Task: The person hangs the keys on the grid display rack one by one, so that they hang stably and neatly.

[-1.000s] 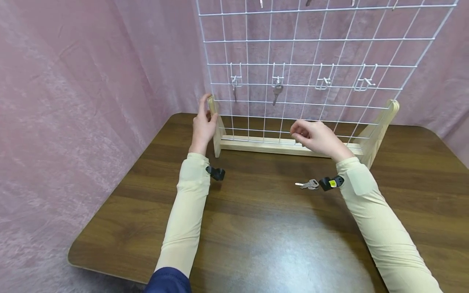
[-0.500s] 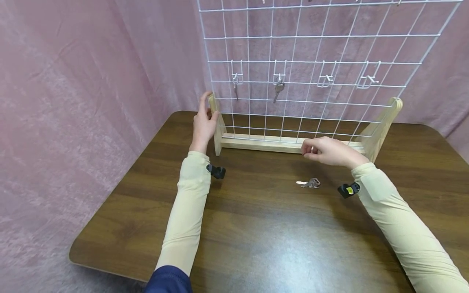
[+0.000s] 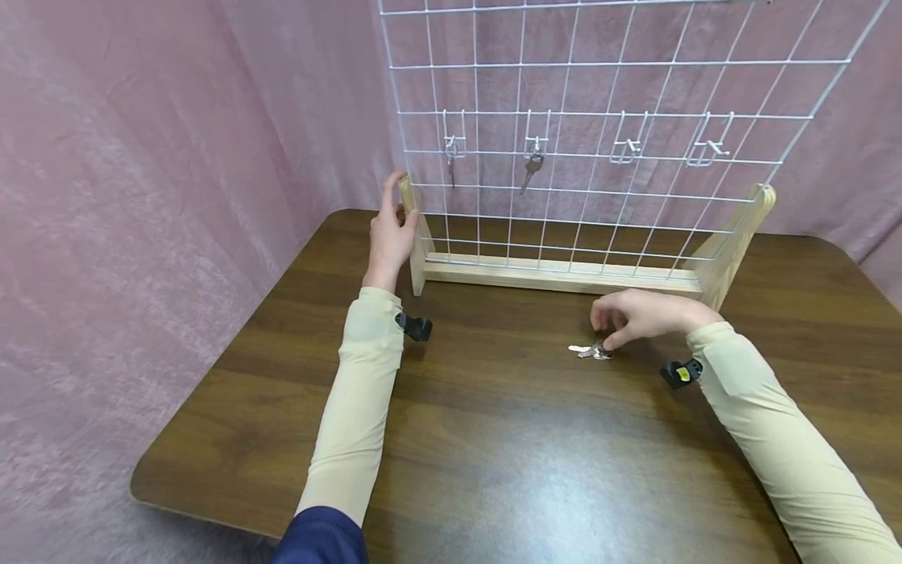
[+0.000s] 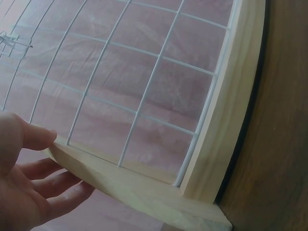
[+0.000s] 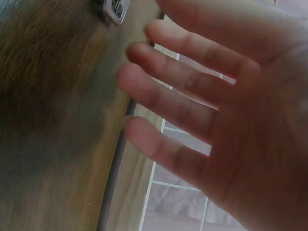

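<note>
My left hand (image 3: 390, 241) grips the left wooden upright (image 3: 417, 266) of a white wire grid stand. In the left wrist view the thumb lies on one face of the wood and the fingers curl on the other. Low over the table, my right hand (image 3: 647, 313) hovers with relaxed fingers at a small bunch of silver keys (image 3: 586, 351). The right wrist view has those keys (image 5: 115, 9) apart from the visible fingers (image 5: 163, 101); the palm holds nothing. Two keys hang on the grid's hooks, one at the left (image 3: 452, 168) and another key (image 3: 532, 166) beside it.
White wire hooks (image 3: 625, 147) without keys hang on the grid (image 3: 578, 188) to the right. A wooden bar (image 3: 521, 274) joins the uprights at the base. Brown wood tabletop (image 3: 479, 407) spreads in front, with a pink curtain (image 3: 176, 196) behind.
My right hand has come down and to the right from in front of the grid to the keys on the table. The left hand keeps its grip; the head view has tilted slightly.
</note>
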A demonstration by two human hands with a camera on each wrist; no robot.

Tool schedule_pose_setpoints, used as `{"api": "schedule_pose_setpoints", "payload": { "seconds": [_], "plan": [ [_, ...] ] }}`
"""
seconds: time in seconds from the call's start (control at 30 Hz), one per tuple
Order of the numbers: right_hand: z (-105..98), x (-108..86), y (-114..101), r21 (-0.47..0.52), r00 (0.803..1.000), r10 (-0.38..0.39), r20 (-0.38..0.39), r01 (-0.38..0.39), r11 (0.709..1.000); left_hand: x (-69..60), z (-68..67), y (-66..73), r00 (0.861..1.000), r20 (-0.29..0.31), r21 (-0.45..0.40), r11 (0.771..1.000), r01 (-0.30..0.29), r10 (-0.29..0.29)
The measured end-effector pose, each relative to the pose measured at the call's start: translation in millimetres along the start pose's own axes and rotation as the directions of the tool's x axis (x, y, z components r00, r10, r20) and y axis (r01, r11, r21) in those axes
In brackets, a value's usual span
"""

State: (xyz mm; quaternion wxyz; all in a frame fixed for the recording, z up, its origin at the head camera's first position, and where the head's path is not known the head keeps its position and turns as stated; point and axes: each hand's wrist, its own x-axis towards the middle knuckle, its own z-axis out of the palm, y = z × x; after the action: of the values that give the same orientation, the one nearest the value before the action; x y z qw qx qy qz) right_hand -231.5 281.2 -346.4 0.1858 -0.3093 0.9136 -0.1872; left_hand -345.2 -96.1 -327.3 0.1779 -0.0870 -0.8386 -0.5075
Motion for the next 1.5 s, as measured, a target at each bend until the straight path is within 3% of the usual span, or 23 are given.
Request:
{"api": "schedule_pose_setpoints", "payload": {
  "seconds": [0.13, 0.67, 0.9, 1.1, 1.3, 1.5],
  "plan": [
    [2, 1.7, 2, 0.031, 0.998, -0.007, 0.055, 0.005, 1.0, 1.9, -0.7, -0.3, 1.0, -0.005, -0.004, 1.0, -0.005, 0.005],
    [8, 5.1, -1, 0.023, 0.995, -0.028, 0.095, 0.026, 0.999, -0.9, -1.1, 0.0, 1.0, -0.011, 0.004, 1.0, -0.011, 0.011],
    [5, 3.9, 0, 0.032, 0.996, -0.044, 0.084, 0.041, 0.999, -1.2, -0.4, 1.0, 1.0, -0.02, 0.0, 1.0, -0.014, 0.014],
    [1, 0.0, 0, 0.089, 0.991, -0.125, 0.053, 0.12, 0.989, -0.1, 0.1, 0.7, 1.0, -0.019, 0.006, 1.0, -0.014, 0.014],
    [-1, -3.1, 2, 0.221, 0.976, -0.216, -0.013, 0.214, 0.951, -0.5, 0.1, 0.5, 1.0, -0.023, 0.008, 1.0, -0.015, 0.016],
    [1, -2.9, 10, 0.405, 0.956, -0.278, -0.09, 0.29, 0.867, -0.6, 1.7, 1.5, 1.0, -0.017, 0.015, 1.0, -0.008, 0.008]
  ]
}}
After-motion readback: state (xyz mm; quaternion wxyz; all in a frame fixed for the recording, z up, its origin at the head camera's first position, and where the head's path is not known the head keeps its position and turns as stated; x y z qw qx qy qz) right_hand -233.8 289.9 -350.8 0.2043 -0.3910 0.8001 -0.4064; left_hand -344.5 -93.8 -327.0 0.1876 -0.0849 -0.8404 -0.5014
